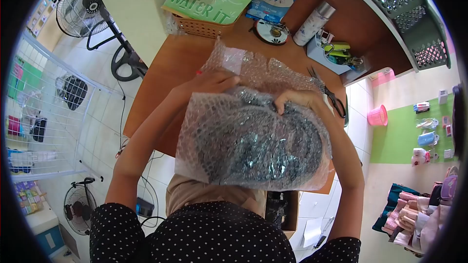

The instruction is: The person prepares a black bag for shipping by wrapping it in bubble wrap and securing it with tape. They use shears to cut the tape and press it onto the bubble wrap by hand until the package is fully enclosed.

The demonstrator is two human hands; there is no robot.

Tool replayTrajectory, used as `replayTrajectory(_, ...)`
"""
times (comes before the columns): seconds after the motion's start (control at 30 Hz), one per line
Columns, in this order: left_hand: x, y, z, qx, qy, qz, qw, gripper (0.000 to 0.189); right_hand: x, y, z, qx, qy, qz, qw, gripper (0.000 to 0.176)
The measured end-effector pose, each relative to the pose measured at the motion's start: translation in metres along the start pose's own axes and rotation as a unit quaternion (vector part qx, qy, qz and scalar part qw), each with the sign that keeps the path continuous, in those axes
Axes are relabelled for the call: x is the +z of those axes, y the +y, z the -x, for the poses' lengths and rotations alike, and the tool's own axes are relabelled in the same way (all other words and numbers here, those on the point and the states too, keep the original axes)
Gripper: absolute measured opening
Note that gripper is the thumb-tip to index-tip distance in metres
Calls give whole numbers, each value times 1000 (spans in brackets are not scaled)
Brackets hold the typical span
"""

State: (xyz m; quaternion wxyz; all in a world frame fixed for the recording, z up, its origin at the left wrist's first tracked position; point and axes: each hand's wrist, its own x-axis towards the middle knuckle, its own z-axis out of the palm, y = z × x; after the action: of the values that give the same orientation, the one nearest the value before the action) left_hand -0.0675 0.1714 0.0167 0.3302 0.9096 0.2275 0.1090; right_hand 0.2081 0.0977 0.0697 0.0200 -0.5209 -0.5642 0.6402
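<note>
A dark item (pixel 263 141) lies inside clear bubble wrap (pixel 195 131), close to my body at the desk's front edge. My left hand (pixel 217 83) rests on the wrap's upper left part, fingers stretched out over it. At the upper right of the bundle, my right hand (pixel 298 101) pinches the wrap's folded edge between thumb and fingers. More bubble wrap spreads over the desk (pixel 163 78) beyond both hands. Black-handled scissors (pixel 335 103) lie to the right of my right hand, their blades partly by the wrap.
At the desk's back stand a wicker basket (pixel 202 27), a blue-white packet (pixel 275 0), a round white object (pixel 271 32), a spray can (pixel 313 23) and a grey holder (pixel 324 56) with tools. Fans (pixel 85 7) and a white wire rack (pixel 46 102) are left; a pink bin (pixel 377 115) is right.
</note>
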Motion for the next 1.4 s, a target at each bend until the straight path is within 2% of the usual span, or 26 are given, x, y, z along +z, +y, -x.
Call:
replayTrajectory(0.03, 1, 1, 5, -56, 20, 103, 993, 42, 1, 4, -7, -12, -32, -15, 999, 9)
replayTrajectory(0.1, -4, -1, 16, -69, -13, 116, 991, 42, 1, 10, -18, -26, -65, -29, 997, 9)
replayTrajectory(0.17, -24, 23, 24, -97, -53, 117, 987, 44, 5, 0, -20, 67, -73, -31, 995, 16)
replayTrajectory(0.2, -44, 54, 30, -112, -58, 103, 987, 44, 6, -4, -21, 66, -71, -30, 995, 16)
replayTrajectory(0.27, -53, 102, 46, -23, 76, -65, 995, 49, 8, -8, -21, 84, -82, 12, 993, 23)
replayTrajectory(0.33, -48, 146, 54, 38, 41, -127, 990, 62, 8, -12, -25, 76, -87, 35, 993, 25)
replayTrajectory(0.37, -28, 151, 54, 39, 44, -126, 990, 62, 11, -11, -21, 54, -87, 54, 993, 26)
replayTrajectory(0.43, 15, 142, 49, 92, 20, -134, 987, 79, 11, -17, -18, 1, -71, 105, 992, 28)
replayTrajectory(0.57, 21, 125, 44, 86, 5, -111, 990, 86, 5, -15, 8, -44, 21, 168, 985, 33)
replayTrajectory(0.63, 23, 120, 44, 90, 34, -99, 990, 87, 1, 5, 22, -6, 92, 155, 984, 37)
replayTrajectory(0.67, 23, 119, 44, 92, 36, -99, 990, 87, -3, 18, 29, 27, 167, 139, 976, 41)
replayTrajectory(0.77, 21, 119, 40, 91, 34, -88, 991, 90, -22, 71, 43, 65, 183, 125, 973, 42)
replayTrajectory(0.8, 20, 120, 40, 85, 32, -96, 991, 91, -18, 84, 54, -32, 227, 118, 966, 32)
replayTrajectory(0.83, 20, 121, 41, 77, 29, -102, 991, 92, -10, 86, 58, -27, 229, 116, 966, 32)
replayTrajectory(0.9, 21, 121, 39, 70, 23, -102, 992, 93, 6, 86, 55, -74, 335, 135, 929, 25)
replayTrajectory(0.93, 20, 121, 39, 61, 19, -106, 992, 93, 12, 83, 54, -18, 362, 133, 922, 23)
replayTrajectory(0.97, 20, 122, 38, 64, 16, -106, 992, 93, 12, 83, 60, -17, 365, 130, 922, 23)
replayTrajectory(1.03, 16, 124, 37, 44, -1, -114, 993, 93, 14, 82, 74, -86, 434, 227, 868, 29)
replayTrajectory(1.07, 15, 125, 38, 45, -3, -114, 992, 93, 23, 70, 85, -86, 435, 225, 868, 29)
replayTrajectory(1.1, 16, 126, 38, 39, -1, -119, 992, 93, 40, 49, 100, -120, 495, 59, 859, 35)
replayTrajectory(1.13, 17, 126, 38, 31, 2, -122, 992, 93, 58, 33, 111, -150, 538, -108, 823, 43)
replayTrajectory(1.2, 19, 125, 36, 28, 8, -114, 993, 92, 109, 15, 112, -159, 586, -72, 792, 57)
replayTrajectory(1.27, 20, 125, 37, 18, 11, -116, 993, 91, 139, 22, 103, -88, 580, 158, 794, 57)
replayTrajectory(1.33, 26, 130, 43, -33, 77, -148, 985, 86, 157, 41, 83, -80, 555, 110, 820, 58)
replayTrajectory(1.37, 27, 132, 51, -50, 76, -157, 983, 86, 158, 48, 79, -113, 577, -38, 808, 57)
replayTrajectory(1.4, 28, 133, 59, -91, 119, -171, 974, 80, 158, 56, 76, -137, 585, -185, 778, 57)
